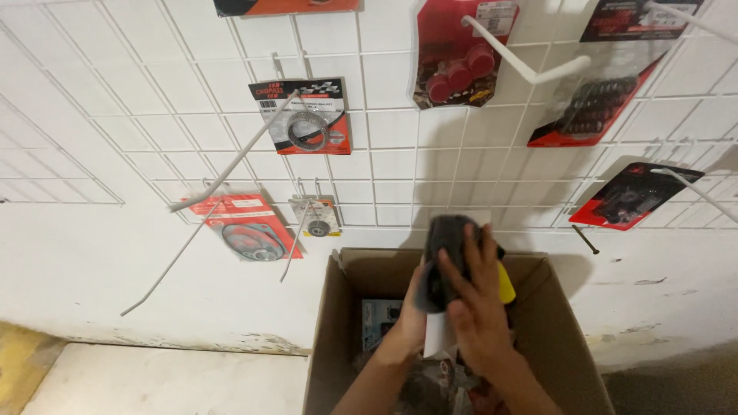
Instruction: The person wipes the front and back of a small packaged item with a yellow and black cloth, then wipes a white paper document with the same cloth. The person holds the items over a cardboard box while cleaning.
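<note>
Both my hands hold up one packaged part, a dark rounded item on a card with a yellow corner, above an open cardboard box. My right hand covers its front with fingers spread over it. My left hand grips it from the left side and behind, mostly hidden. The package is raised just below the white wire grid on the wall.
The grid carries long white hooks and hanging blister packs: a ring part, red caps, dark parts, gaskets and a small bearing. More packages lie inside the box. A screw sticks out of the wall.
</note>
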